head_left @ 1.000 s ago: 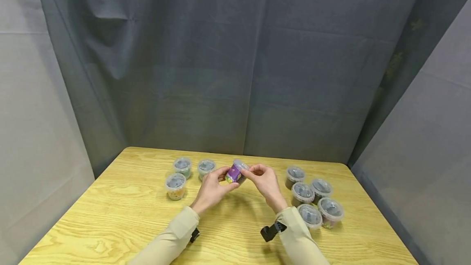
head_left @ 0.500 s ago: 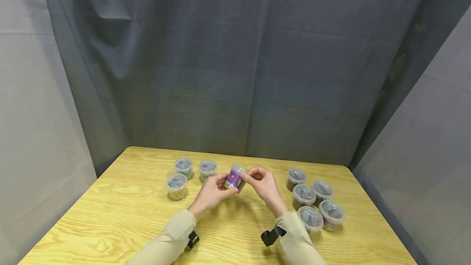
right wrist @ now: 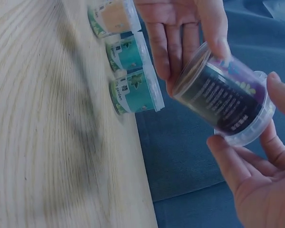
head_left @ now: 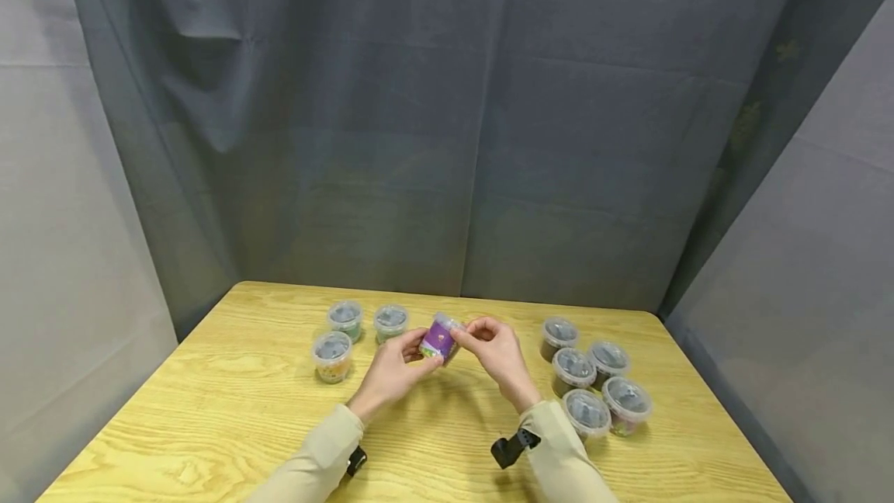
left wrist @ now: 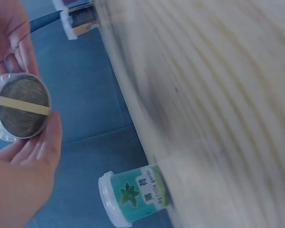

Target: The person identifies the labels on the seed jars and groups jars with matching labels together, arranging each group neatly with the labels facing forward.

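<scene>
A small clear plastic cup with a purple label (head_left: 437, 340) is held tilted above the table, between both hands. My left hand (head_left: 391, 372) grips the body near the base, thumb on the near side. My right hand (head_left: 500, 357) pinches the rim of the lid with thumb and fingers. In the left wrist view the round base (left wrist: 23, 105) shows dark contents through it and a pale yellow strip across. In the right wrist view a dark panel with white print (right wrist: 225, 102) covers one side, and the lid (right wrist: 254, 126) sits on the cup.
Three lidded cups stand to the left on the wooden table (head_left: 230, 425), two with green labels (head_left: 345, 322) and one orange (head_left: 331, 359). Several lidded cups with dark contents (head_left: 574, 369) cluster at the right. A grey curtain (head_left: 363, 138) hangs behind the table.
Both hands have lowered the purple cup slightly and shifted it a little to the left. The grip on body and lid rim stays the same, and the other cups stand still.
</scene>
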Tool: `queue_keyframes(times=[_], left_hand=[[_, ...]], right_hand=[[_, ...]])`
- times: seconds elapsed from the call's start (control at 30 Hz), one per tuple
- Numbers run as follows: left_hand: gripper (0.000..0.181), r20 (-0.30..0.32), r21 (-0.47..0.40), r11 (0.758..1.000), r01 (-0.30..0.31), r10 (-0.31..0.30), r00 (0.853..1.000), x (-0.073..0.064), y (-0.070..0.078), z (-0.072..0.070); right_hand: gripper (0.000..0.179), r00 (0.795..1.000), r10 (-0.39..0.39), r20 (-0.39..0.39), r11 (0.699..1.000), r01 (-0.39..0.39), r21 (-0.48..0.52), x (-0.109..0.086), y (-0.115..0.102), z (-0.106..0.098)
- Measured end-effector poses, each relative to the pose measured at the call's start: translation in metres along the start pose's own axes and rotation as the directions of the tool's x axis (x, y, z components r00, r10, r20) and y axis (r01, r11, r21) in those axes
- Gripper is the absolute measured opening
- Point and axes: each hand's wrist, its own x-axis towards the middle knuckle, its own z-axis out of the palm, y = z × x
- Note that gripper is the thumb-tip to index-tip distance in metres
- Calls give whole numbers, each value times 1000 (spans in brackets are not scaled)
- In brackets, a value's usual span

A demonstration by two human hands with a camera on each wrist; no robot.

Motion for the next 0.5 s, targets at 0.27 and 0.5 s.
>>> queue_keyframes(times=[0.27,0.5], left_hand=[[67,-23,-71,996,49,-51,998,0,-1,-3],[61,-144,62,998,-26,34,989,0,3,1]], right_hand=[[22,999,1,46,999,-3,51,0,0,4],[32,1000,-16,-21,993,13,-121,-3,-10,10]])
